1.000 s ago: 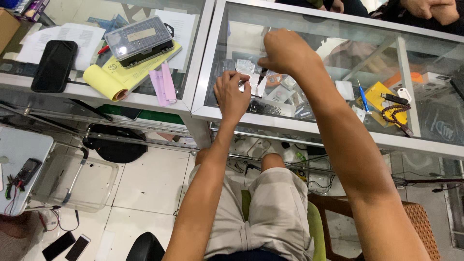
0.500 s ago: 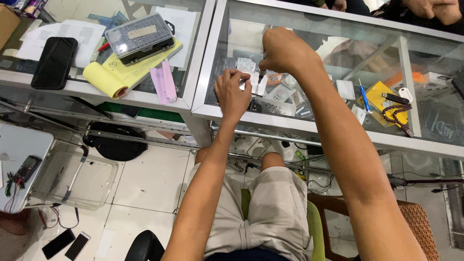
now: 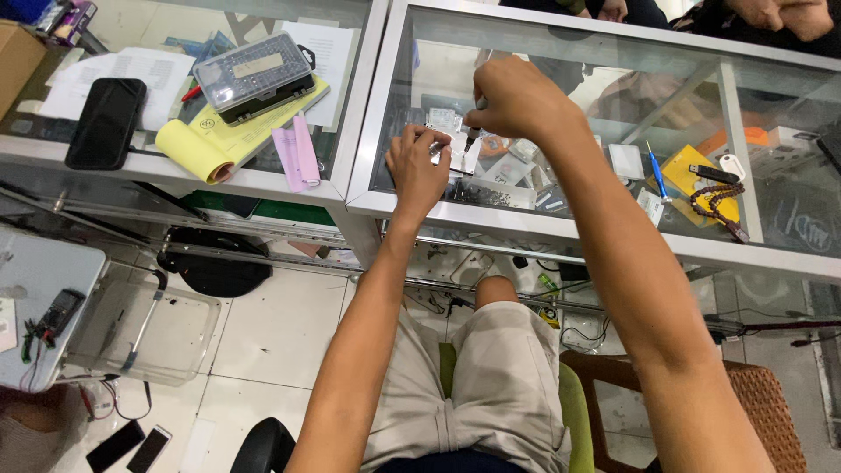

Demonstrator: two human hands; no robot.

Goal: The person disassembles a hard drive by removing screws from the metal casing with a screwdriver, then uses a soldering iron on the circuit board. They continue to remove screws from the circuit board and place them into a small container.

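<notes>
The right hand (image 3: 517, 96) is clamping its fingers around a screwdriver (image 3: 474, 131); the left hand (image 3: 416, 171) is pinching a small part (image 3: 441, 147) on the glass bench (image 3: 561, 229).

Small silvery flat part (image 3: 444, 147) lies pinned flat on the glass under the left hand (image 3: 415, 169) fingertips. A slim dark screwdriver (image 3: 473, 133) stands nearly upright in the right hand (image 3: 517, 98), tip down just right of those fingertips.

glass-topped display bench (image 3: 561, 229) | left: black phone (image 3: 106, 122), yellow paper roll (image 3: 189, 151), grey lidded parts case (image 3: 255, 76), pink slips (image 3: 296, 159) | right: blue screwdriver (image 3: 657, 172), brown bead string (image 3: 716, 203), small white device parts (image 3: 457, 149)
</notes>
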